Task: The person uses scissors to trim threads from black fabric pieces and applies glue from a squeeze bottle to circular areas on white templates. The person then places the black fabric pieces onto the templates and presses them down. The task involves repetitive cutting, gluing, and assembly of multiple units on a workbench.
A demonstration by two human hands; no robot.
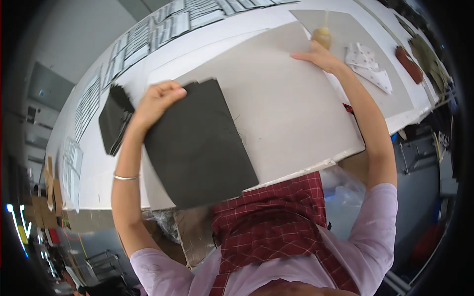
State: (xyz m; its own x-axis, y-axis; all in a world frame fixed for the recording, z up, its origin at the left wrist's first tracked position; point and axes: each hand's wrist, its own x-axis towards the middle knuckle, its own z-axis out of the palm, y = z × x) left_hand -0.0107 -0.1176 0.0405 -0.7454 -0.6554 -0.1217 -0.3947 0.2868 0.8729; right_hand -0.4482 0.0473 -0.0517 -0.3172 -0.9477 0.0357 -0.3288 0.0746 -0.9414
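My left hand is closed on the top edge of a dark, flat rectangular panel, thumb on its upper face. The panel lies tilted over the left part of a large light-grey board, and its lower end reaches past the table's front edge. I cannot make out its material. At the board's far right edge, my right hand is stretched out with its thumb apart, right by a small bottle of yellowish liquid with a thin nozzle. Some of its fingers are hidden, and whether they touch the bottle is unclear.
A stack of dark pieces stands left of my left hand. Rows of pale strips with dark edges line the table's far side. A spotted white cloth, a brown piece and olive fabric lie to the right.
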